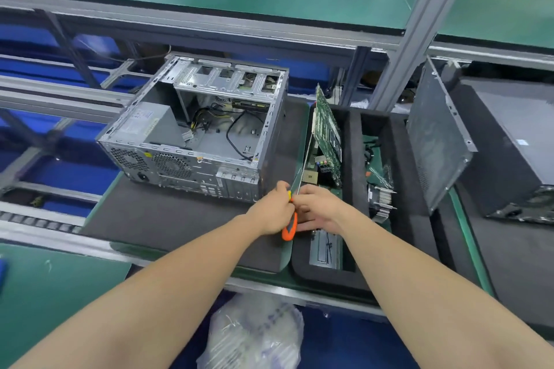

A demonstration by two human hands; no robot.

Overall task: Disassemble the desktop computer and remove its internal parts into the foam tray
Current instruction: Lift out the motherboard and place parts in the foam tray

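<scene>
The open desktop case (198, 132) lies on its side on a dark foam mat (168, 219), with its power supply (150, 126) and loose cables (236, 135) still inside. To its right stands the black foam tray (353, 159). A green motherboard (328, 135) rests tilted on edge in the tray's left compartment. A heatsink (380, 201) lies in the middle compartment. My left hand (274, 211) is closed around an orange-handled screwdriver (290, 228). My right hand (317, 210) touches it at the tray's near left edge, fingers curled at the tool's shaft.
A grey side panel (437, 141) leans upright at the tray's right side, next to another black computer case (515, 153). A metal bracket (325, 249) lies in the tray's near compartment. A plastic bag (254, 335) sits below the bench edge. An aluminium post (419, 18) rises behind the tray.
</scene>
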